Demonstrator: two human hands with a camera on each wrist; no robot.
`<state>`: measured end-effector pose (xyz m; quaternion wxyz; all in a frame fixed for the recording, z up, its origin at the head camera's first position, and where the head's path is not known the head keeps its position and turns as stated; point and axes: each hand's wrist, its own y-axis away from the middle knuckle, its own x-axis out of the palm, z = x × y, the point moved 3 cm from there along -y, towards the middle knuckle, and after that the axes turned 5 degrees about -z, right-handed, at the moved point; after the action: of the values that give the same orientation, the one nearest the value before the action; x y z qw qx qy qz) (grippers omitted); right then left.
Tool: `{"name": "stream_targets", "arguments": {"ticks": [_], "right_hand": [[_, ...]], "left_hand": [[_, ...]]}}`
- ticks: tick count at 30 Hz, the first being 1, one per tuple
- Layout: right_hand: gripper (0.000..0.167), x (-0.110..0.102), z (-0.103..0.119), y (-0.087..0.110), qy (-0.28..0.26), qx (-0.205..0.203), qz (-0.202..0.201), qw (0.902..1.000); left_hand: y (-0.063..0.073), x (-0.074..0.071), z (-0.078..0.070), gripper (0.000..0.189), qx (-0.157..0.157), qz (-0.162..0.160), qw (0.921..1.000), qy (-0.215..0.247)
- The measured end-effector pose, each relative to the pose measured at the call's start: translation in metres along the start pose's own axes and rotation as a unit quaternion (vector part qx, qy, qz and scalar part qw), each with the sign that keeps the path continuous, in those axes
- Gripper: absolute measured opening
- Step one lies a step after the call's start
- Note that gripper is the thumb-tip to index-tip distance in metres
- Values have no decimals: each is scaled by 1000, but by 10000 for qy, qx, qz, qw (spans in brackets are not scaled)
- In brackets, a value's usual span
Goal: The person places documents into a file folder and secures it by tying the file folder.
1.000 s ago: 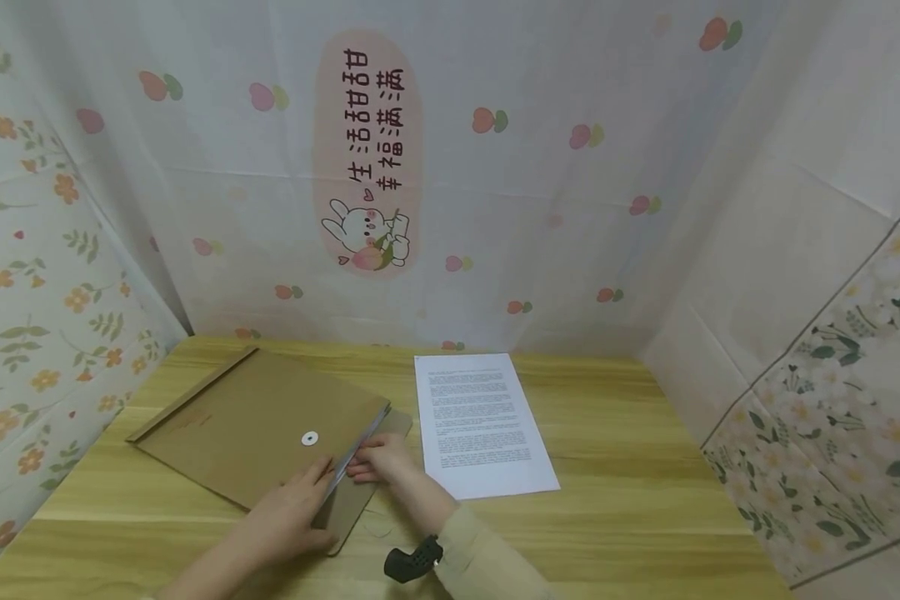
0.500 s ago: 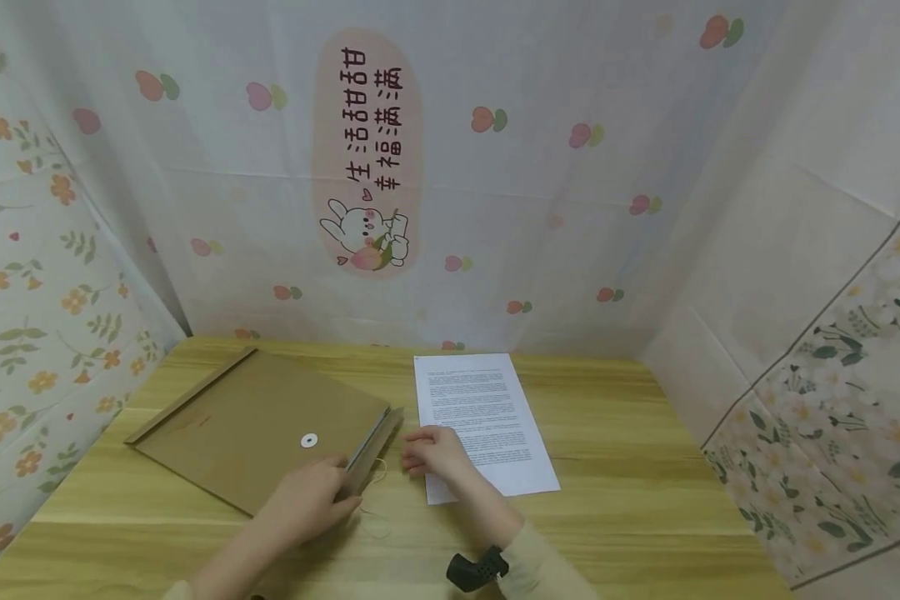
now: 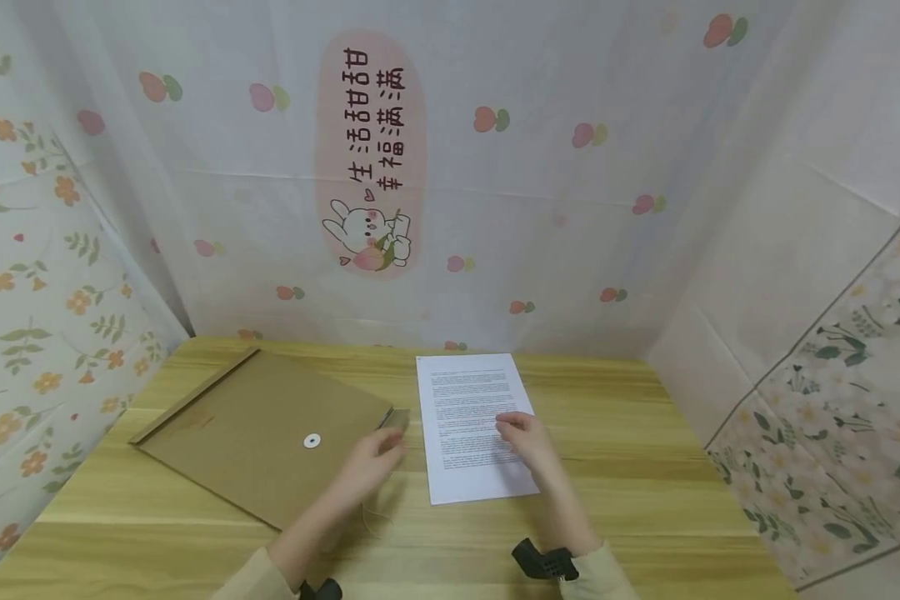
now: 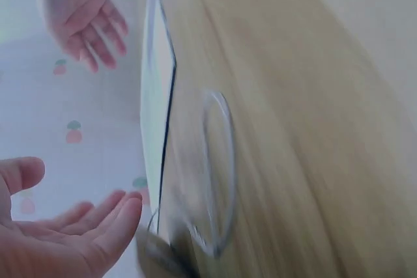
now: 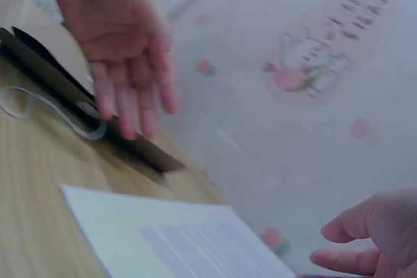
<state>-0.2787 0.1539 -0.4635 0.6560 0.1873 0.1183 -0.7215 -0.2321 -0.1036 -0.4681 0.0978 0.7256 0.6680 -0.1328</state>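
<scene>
A brown paper file envelope with a white round button lies aslant on the left of the table. Its flap stands partly raised at the right end, and a thin pale string loops out from it. My left hand hovers by that end, fingers loosely bent and holding nothing. A stack of printed paper lies to the right of the envelope. Over the paper's right side is my right hand, its fingers loosely extended and nothing in them; the right wrist view shows it apart from the sheets.
The wood-grain table carries both items. A printed curtain closes off the back, and floral cloth hangs at the left and right sides.
My right hand has left the envelope's opening and moved right over the paper. My left hand has let go of the flap and shifted right and up. Envelope and paper stay put.
</scene>
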Motion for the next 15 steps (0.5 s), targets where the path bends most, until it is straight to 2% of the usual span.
{"name": "stream_targets", "arguments": {"ticks": [3, 6, 11, 15], "right_hand": [[38, -19, -9, -1, 147, 193, -117, 9996], [43, -36, -20, -3, 22, 397, -187, 9990], [48, -53, -34, 1, -359, 794, -172, 9960], [50, -59, -37, 6, -306, 840, 5, 9960]], "left_hand": [[-7, 9, 0, 52, -364, 8, 9980, 508], [-12, 17, -2, 57, -715, 134, 9923, 1001], [-19, 27, -1, 61, -1322, 174, 9730, 1882], [-23, 33, 2, 67, -1589, 156, 9562, 2455]]}}
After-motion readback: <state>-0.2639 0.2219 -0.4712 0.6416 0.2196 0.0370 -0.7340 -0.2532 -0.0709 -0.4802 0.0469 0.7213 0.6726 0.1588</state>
